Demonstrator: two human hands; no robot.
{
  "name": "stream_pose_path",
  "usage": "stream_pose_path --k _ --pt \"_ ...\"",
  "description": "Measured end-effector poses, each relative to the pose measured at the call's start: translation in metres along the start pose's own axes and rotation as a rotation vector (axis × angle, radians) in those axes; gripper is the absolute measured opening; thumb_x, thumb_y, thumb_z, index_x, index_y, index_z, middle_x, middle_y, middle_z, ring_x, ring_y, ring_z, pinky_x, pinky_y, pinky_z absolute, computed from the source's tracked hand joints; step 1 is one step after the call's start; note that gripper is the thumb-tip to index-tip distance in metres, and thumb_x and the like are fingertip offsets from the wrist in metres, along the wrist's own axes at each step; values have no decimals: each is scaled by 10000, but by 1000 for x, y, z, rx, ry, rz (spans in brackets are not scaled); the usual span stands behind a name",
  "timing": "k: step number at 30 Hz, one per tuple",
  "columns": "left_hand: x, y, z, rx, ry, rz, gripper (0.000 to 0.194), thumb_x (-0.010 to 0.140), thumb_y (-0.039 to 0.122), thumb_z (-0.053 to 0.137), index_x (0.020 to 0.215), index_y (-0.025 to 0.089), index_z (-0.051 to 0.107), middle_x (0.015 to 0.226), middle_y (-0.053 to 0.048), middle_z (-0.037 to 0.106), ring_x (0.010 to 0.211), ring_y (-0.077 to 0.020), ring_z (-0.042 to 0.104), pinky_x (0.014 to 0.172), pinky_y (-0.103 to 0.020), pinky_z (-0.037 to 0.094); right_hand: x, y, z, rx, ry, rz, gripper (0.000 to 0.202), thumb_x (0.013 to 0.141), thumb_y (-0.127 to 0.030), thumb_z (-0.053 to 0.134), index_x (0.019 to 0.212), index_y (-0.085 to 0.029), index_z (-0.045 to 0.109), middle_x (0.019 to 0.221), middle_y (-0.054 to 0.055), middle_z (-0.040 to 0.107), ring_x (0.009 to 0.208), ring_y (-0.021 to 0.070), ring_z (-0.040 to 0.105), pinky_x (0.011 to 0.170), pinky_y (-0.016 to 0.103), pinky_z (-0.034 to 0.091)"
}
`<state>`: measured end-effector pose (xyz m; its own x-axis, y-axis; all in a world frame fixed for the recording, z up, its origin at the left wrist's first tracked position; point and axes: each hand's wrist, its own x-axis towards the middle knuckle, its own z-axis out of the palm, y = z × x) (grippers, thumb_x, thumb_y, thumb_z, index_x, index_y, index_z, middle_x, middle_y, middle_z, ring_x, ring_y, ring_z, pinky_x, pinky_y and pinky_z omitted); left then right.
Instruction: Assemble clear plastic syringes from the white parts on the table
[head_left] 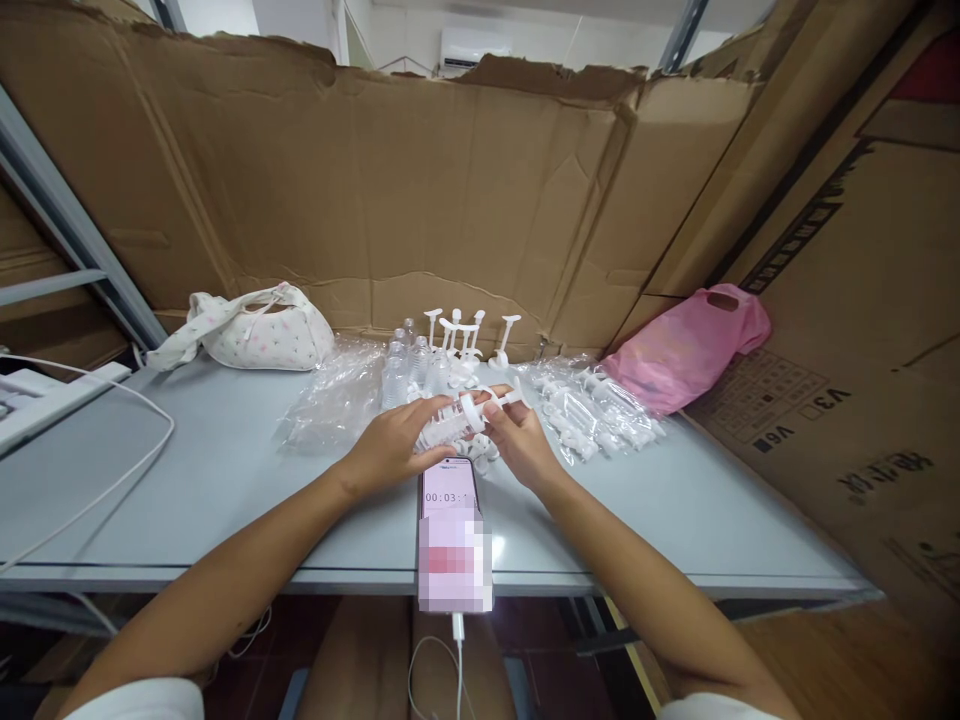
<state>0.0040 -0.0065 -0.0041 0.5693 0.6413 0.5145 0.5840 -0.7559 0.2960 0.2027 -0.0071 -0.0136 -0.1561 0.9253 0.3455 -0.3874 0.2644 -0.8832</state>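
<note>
A clear bottle with a white collar lies tilted between my hands above the phone. My left hand is wrapped round the bottle's body. My right hand pinches the white pump top at the bottle's neck. Just behind them stand several clear bottles and several upright white pump heads. Small white parts lie under my hands, partly hidden by them.
Clear plastic bags lie left, and bagged white pumps right. A phone with a cable sits at the table's front edge. Behind are a floral bag, a pink bag and a cardboard wall. A white cable crosses the left side.
</note>
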Motion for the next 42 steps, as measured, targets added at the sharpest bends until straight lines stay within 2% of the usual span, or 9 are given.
stream_pose_path --k 4,9,16,22,28,31,35,39,42 --pt "0 5 -4 -61 -67 -65 508 857 425 558 1305 223 430 1305 -106 579 1089 -249 610 878 -386 495 1 0 0 21 33 38 245 718 -414 742 798 -204 644 949 12 643 788 139 581 719 276 491" --pt "0 7 -9 -138 -100 -121 479 858 419 546 1282 206 479 1223 -83 631 992 -223 635 839 -362 495 2 -3 1 57 23 94 265 681 -419 769 790 -212 646 849 -5 622 756 135 565 708 261 456" --pt "1 6 -7 -321 -135 -174 475 871 446 518 1301 248 472 1191 -52 634 832 -165 631 697 -294 496 2 -7 -8 -68 -40 2 245 734 -432 726 844 -227 646 896 6 633 756 147 556 702 275 441" --pt "1 3 -5 -258 -83 -165 487 843 448 550 1280 244 482 1234 -62 615 825 -171 625 725 -322 497 3 -11 -10 -139 -17 -8 407 740 -594 646 898 -220 682 797 19 612 701 151 542 663 289 448" --pt "1 -1 -10 -184 -21 -138 468 836 449 551 1249 237 497 1250 -68 612 1005 -212 618 850 -357 484 12 -23 -20 -187 241 -135 384 764 -579 625 808 -203 687 714 4 564 595 108 481 540 253 393" --pt "2 0 -12 -149 3 -168 461 833 444 550 1239 231 504 1201 -65 636 961 -210 629 839 -361 487 16 -36 -31 -168 338 -185 371 761 -575 631 800 -208 663 552 -39 461 476 88 398 460 240 319" --pt "3 0 -15 -94 58 -247 478 830 471 540 1234 219 512 1008 -43 680 796 -193 630 735 -337 492 24 -46 -51 -183 509 -279 379 745 -590 630 761 -213 601 539 -48 467 462 84 425 452 228 339" --pt "4 -2 -16 -69 125 -289 491 839 484 526 1251 221 495 999 -44 661 801 -192 622 717 -318 482 45 -38 -73 -411 554 -284 405 766 -586 593 801 -183 597 597 -23 549 476 87 477 461 223 382" --pt "3 -3 -14 -46 137 -308 534 834 481 541 1295 231 440 1009 -47 648 796 -192 622 713 -321 477 66 -25 -85 -698 501 -135 338 827 -496 543 860 -163 593 692 17 621 559 111 563 493 221 425"
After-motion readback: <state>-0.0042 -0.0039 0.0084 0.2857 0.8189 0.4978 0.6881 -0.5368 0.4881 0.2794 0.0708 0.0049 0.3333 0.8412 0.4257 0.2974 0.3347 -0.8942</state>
